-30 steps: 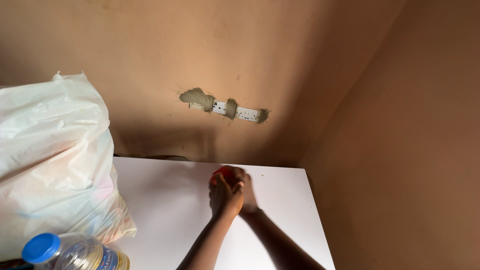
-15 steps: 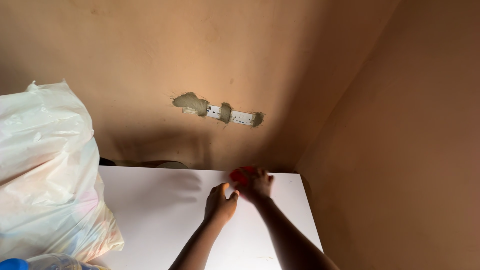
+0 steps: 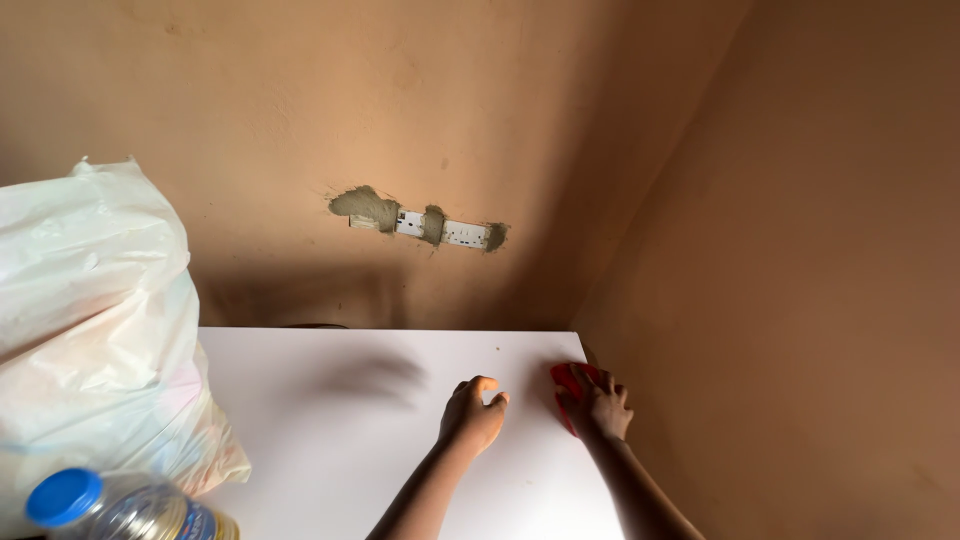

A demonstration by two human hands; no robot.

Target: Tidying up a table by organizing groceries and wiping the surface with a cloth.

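Red cloth (image 3: 562,385) under right hand (image 3: 598,407) on white tabletop (image 3: 330,440).

Packaging-wise there's not much here. A big white plastic bag (image 3: 90,330), crinkly and stuffed full, sits on the left end of the white desk (image 3: 350,450). Just in front of it, bottom left corner, a clear plastic bottle (image 3: 130,508) with a blue cap and a blue label peeks in. No signs or screens.
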